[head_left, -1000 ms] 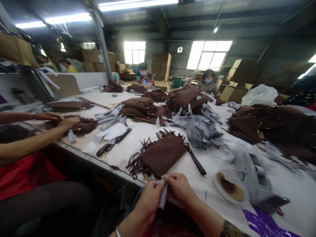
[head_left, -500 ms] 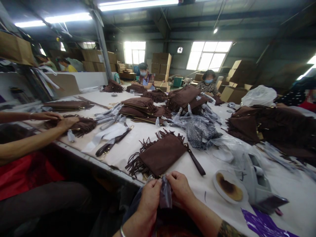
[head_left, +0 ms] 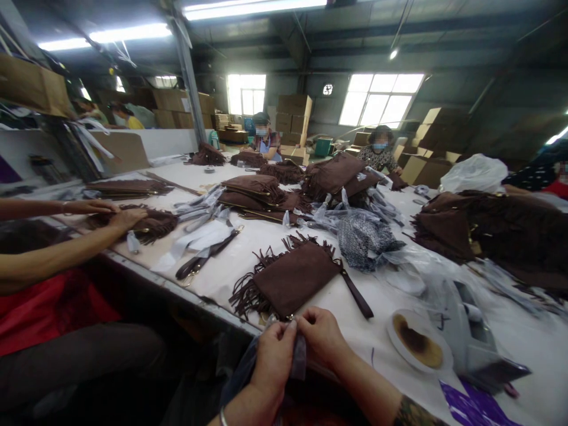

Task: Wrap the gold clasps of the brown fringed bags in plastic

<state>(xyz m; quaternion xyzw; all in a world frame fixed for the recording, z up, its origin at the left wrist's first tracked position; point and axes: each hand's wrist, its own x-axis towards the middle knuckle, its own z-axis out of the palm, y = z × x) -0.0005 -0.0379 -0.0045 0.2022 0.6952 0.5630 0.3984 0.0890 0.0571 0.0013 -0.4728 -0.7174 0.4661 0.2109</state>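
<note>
A brown fringed pouch (head_left: pixel 296 277) lies flat on the table, its near corner with a small metal fitting just beyond my fingertips. Its brown wrist strap (head_left: pixel 357 293) stretches out to the right. My left hand (head_left: pixel 274 350) pinches a piece of clear plastic wrap (head_left: pixel 299 358) by that corner, thumb against fingers. Close beside it, my right hand (head_left: pixel 323 335) is closed too, thumb and forefinger pinching at the same wrap. The fingertips of both hands nearly meet, and what lies exactly between them is partly hidden.
A tape roll (head_left: pixel 419 340) and grey tape dispenser (head_left: pixel 473 331) stand at right, near purple plastic (head_left: pixel 470 402). Brown pouches (head_left: pixel 252 192) are piled ahead, beside crumpled patterned fabric (head_left: pixel 366 236). A dark strap (head_left: pixel 208 254) lies left. A co-worker's hands (head_left: pixel 126 219) handle another fringed pouch.
My fingertips have drawn closer together over the plastic wrap, and less of it shows between my hands. The whole view has shifted slightly. The pouch stays in place on the table.
</note>
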